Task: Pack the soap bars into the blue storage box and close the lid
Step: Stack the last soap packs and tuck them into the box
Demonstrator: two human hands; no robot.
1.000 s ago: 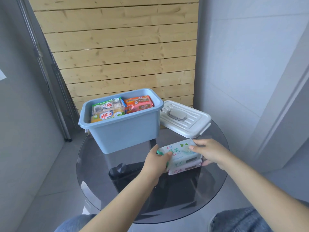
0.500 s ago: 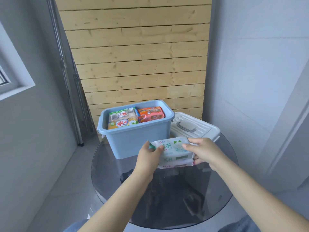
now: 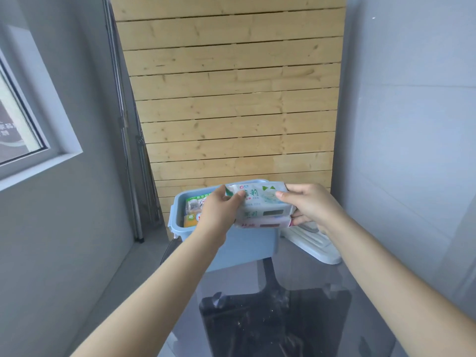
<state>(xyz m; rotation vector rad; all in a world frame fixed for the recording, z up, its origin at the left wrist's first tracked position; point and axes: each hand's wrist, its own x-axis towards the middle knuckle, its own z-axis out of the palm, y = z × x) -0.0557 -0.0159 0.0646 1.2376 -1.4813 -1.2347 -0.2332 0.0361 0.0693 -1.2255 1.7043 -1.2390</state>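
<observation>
A stack of two wrapped soap bars [image 3: 262, 206], a white-green pack on a white-pink one, hangs over the open blue storage box [image 3: 247, 247]. My left hand [image 3: 219, 211] grips the stack's left end and my right hand [image 3: 307, 206] grips its right end. Green and orange soap packs [image 3: 193, 211] show inside the box at its left; the rest of the inside is hidden by the stack and my hands. The white lid [image 3: 318, 244] lies on the table right of the box, partly behind my right wrist.
The box and lid stand on a round dark glass table [image 3: 296, 274] with a black base seen through it. A wooden slat wall [image 3: 231, 99] rises behind. Grey walls close in left and right, with a window [image 3: 18, 124] on the left.
Both hands have lifted the soap stack off the table and carried it up and back over the box. The camera has tilted upward.
</observation>
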